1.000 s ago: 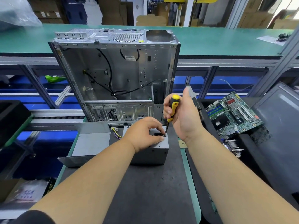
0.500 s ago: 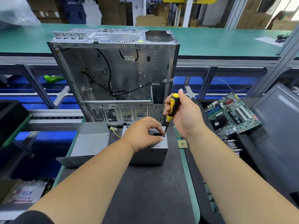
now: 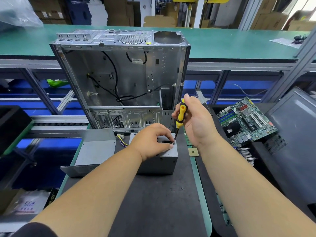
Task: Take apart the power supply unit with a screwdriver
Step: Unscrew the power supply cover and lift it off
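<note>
Left edge of the bench: a bent grey metal panel [image 3: 95, 151] lies flat just beside the PSU [image 3: 160, 161]. Looks like a cover already off, but I can't tell if it belongs to the PSU or the case.

Wire bundle [image 3: 122, 140] pokes out between panel and PSU, so the box seems at least partly open on that side.

PSU sits on the dark mat [image 3: 153, 202], right in front of the stripped case [image 3: 119, 79]. Left hand [image 3: 150, 142] rests on its top, fingers curled down over the far right corner, thumb along the near edge, steadying it.

Screwdriver [image 3: 179, 120] stands nearly upright, tip on a screw [image 3: 173, 143] at that top corner, touching the left fingertips. Right hand [image 3: 196, 122] wraps the yellow-black handle, fingers clamped round it, thumb up.

Further right: a small chip [image 3: 193, 152] on the mat edge, then a motherboard [image 3: 244, 120] on the next bench, well apart from the work.

Progress, my read: early to mid. 1 screw in hand, not visibly out yet. Other screws hidden under the hand, count unknown. Shell is not lifted, internals not exposed from here.
</note>
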{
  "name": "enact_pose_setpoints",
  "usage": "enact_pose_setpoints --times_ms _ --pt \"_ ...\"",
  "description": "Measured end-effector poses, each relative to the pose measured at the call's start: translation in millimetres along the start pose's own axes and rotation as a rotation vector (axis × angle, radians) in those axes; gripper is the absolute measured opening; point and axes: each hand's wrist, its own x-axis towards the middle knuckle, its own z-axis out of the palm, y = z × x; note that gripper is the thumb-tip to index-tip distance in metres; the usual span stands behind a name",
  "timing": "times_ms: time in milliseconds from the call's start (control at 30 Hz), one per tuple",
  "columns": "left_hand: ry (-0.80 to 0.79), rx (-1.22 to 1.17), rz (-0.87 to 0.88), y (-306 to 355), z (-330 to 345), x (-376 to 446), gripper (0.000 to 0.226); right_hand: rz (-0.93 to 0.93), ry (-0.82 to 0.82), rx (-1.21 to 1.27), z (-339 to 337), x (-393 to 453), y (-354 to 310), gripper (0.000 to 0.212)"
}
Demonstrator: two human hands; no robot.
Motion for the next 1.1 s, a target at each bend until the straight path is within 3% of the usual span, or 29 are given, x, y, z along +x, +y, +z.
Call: enact_pose_setpoints --times_ms 300,367,533,700,967,1100 --pt "-0.002 0.001 -0.017 1.0 -0.2 1.5 0.020 0.066 -0.066 0.095 8.3 -0.9 -3.1 0.058" --pt "0.001 -0.005 -0.014 0.5 0.1 1.7 0.020 0.041 -0.094 0.089 7.2 -1.8 -2.0 0.056" --pt "0.002 -0.019 0.001 -1.6 1.2 2.8 0.017 0.000 -0.067 0.024 4.2 -1.1 0.9 0.028" --pt "-0.001 -0.007 -0.007 -2.5 1.2 3.8 0.014 -0.007 -0.026 0.045 1.0 2.2 -1.1 0.029" --pt "-0.006 -0.011 -0.012 -1.9 0.4 5.0 0.016 0.046 -0.092 0.114 4.7 2.8 -0.9 0.059" --pt "-0.007 -0.016 -0.011 -2.7 0.3 6.3 0.017 0.010 -0.098 0.020 3.1 2.4 0.8 0.035"
